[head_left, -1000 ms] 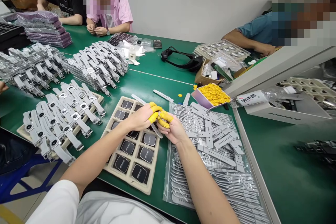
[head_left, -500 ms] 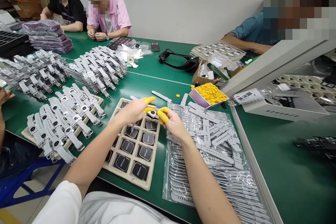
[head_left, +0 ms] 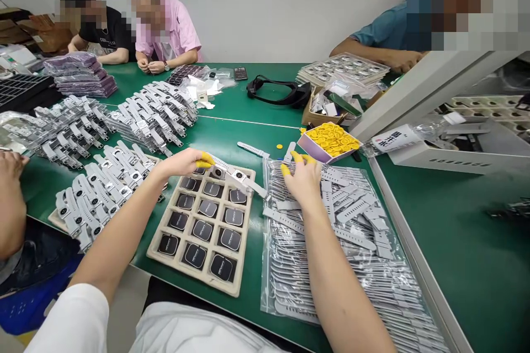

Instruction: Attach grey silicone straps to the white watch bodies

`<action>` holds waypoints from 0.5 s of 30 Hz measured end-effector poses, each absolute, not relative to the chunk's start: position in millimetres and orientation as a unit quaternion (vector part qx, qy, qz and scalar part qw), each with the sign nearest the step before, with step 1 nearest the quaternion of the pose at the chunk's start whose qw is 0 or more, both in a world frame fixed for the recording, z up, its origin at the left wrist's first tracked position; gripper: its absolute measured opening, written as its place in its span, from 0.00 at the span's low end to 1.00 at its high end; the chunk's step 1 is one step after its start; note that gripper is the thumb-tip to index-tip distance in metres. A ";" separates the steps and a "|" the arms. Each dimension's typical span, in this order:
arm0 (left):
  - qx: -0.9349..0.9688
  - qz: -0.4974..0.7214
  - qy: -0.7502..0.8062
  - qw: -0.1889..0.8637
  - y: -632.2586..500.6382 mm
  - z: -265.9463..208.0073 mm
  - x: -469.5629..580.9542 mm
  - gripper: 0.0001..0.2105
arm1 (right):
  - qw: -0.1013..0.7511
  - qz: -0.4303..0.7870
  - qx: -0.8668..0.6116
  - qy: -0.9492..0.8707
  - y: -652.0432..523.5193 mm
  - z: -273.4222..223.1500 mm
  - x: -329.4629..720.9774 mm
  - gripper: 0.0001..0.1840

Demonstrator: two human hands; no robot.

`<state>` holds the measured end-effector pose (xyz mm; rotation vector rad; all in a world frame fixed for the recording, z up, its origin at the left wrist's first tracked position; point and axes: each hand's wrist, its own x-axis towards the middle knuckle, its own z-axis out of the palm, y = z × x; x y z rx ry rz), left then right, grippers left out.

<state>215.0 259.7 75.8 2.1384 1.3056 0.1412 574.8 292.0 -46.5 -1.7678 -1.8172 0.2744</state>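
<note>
My left hand [head_left: 188, 162], yellow finger cots on its fingertips, pinches one end of a pale grey strap on a smartwatch [head_left: 239, 176]. The watch lies stretched over the far end of a beige tray [head_left: 165, 252], its round sensor facing up and its other strap pointing right. Square dark watch faces [head_left: 202, 230] fill several of the tray's compartments. Over a heap of loose grey straps [head_left: 351, 218] hovers my right hand [head_left: 305, 179], also in yellow finger cots, its fingers spread and nothing visible in them. Whether it touches a strap I cannot tell.
Strapped watches [head_left: 97, 190] lie in rows on a tray to the left, with more stacks behind. A box of yellow finger cots [head_left: 331, 140] stands beyond the straps, near a black headset [head_left: 277, 91] and a plastic bottle [head_left: 409, 132]. Co-workers sit around the green table.
My hands, earlier close together at the watch, have parted. The right hand let go and moved right over the straps; the left moved left, and the watch now lies stretched over the tray.
</note>
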 end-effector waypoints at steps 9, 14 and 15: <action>0.793 -0.051 0.558 0.238 274.9 58.6 217.0 0.10 | 0.209 0.055 -0.669 -0.711 297.8 -65.1 562.9 0.23; 0.807 -0.003 0.565 0.174 276.9 43.2 221.4 0.08 | 0.260 0.050 -0.686 -0.678 304.4 -65.4 565.9 0.14; 0.809 0.008 0.567 0.157 275.6 39.5 222.0 0.08 | 0.268 0.049 -0.691 -0.669 305.4 -65.9 566.9 0.13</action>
